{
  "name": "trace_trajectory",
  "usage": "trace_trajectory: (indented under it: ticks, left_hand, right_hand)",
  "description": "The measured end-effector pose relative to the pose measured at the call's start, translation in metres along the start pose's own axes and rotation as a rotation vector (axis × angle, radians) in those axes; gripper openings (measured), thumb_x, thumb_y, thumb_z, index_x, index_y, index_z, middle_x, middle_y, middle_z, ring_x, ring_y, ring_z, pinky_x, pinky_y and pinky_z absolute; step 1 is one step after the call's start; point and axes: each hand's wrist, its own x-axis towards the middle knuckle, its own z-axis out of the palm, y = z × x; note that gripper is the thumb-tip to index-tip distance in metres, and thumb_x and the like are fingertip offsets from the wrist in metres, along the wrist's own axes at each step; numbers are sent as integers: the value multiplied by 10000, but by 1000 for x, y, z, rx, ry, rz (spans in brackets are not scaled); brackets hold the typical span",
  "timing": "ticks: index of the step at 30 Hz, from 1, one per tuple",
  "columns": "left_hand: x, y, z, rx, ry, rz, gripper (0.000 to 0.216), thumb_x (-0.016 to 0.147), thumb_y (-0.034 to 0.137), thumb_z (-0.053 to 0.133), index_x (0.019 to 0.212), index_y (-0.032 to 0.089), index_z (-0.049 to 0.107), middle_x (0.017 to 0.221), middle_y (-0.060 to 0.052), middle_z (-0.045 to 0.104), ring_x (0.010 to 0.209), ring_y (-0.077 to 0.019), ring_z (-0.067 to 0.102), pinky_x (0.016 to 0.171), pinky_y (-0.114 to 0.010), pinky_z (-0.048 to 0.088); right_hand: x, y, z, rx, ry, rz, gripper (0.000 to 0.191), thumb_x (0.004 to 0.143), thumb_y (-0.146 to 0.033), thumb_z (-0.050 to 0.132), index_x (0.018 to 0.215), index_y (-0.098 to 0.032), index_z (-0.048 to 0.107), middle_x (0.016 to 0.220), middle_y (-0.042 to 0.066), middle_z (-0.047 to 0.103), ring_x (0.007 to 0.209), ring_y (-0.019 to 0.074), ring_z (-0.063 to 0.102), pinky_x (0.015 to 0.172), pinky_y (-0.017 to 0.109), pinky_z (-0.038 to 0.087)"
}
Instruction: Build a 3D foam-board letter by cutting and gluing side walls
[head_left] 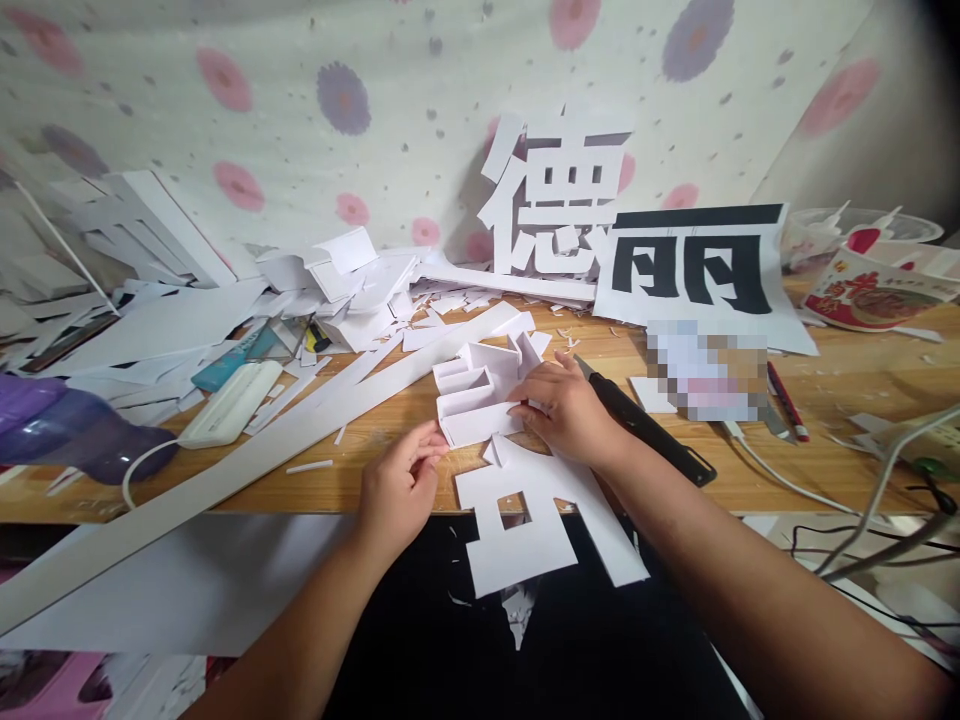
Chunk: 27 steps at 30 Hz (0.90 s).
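A white foam-board character piece (480,400) with raised strip walls lies at the table's front, between my hands. My left hand (401,475) is closed, its thumb and fingers pinching the near left corner of the piece. On the right side, my right hand (559,405) grips the piece's wall between thumb and fingers. Below it, a flat cut-out white board (517,545) with a square hole hangs over the front edge, partly under the piece. Beside my right forearm lies a black utility knife (652,425).
A long white strip (247,450) crosses the left side. Behind stand a raised white character (559,200) and a printed sheet (697,270). Scraps, a power bank (232,405), a purple bottle (82,430), a red pencil (787,405), a noodle tub (874,285) and cables lie around.
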Motion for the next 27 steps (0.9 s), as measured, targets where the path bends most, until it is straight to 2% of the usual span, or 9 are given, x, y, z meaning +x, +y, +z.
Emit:
trace_trajectory:
  ticks: [11, 19, 21, 24, 27]
  left_hand:
    - [0, 4, -1, 77, 30, 119, 325, 801, 92, 479, 1084, 156, 626, 912, -56, 714, 806, -168, 717, 753, -280, 587]
    - [2, 8, 0, 155, 87, 228, 304, 843, 111, 476, 1093, 155, 643, 864, -52, 695, 804, -163, 690, 742, -282, 569]
    - [0, 8, 2, 169, 88, 213, 351, 852, 118, 487, 1179, 165, 606, 885, -48, 699, 808, -163, 690, 752, -290, 566]
    - [-2, 6, 2, 143, 75, 166, 486, 871, 120, 483, 1350, 198, 469, 945, -38, 699, 821, -146, 698, 761, -272, 569]
    - [-2, 7, 1, 137, 69, 202, 508, 877, 107, 474, 1367, 235, 447, 957, -26, 695, 836, -135, 699, 787, -264, 566]
  right_hand:
    - [2, -3, -2, 10, -17, -31, 124, 860, -188, 559, 768, -203, 640, 729, 5, 657, 809, 199, 589, 1000, 502, 244]
    - [0, -1, -4, 48, -47, -12, 127, 884, -210, 547, 804, -202, 645, 789, 14, 669, 848, 200, 596, 1027, 531, 206]
    - [0, -1, -4, 58, -64, -2, 127, 886, -205, 545, 814, -202, 649, 802, 17, 666, 861, 202, 595, 1018, 533, 211]
    - [1, -1, -5, 59, -93, 12, 140, 888, -184, 530, 827, -201, 655, 809, 23, 660, 876, 208, 587, 990, 521, 241]
    - [1, -1, -5, 56, -106, 10, 152, 880, -160, 522, 846, -198, 665, 816, 26, 658, 879, 208, 582, 963, 505, 271]
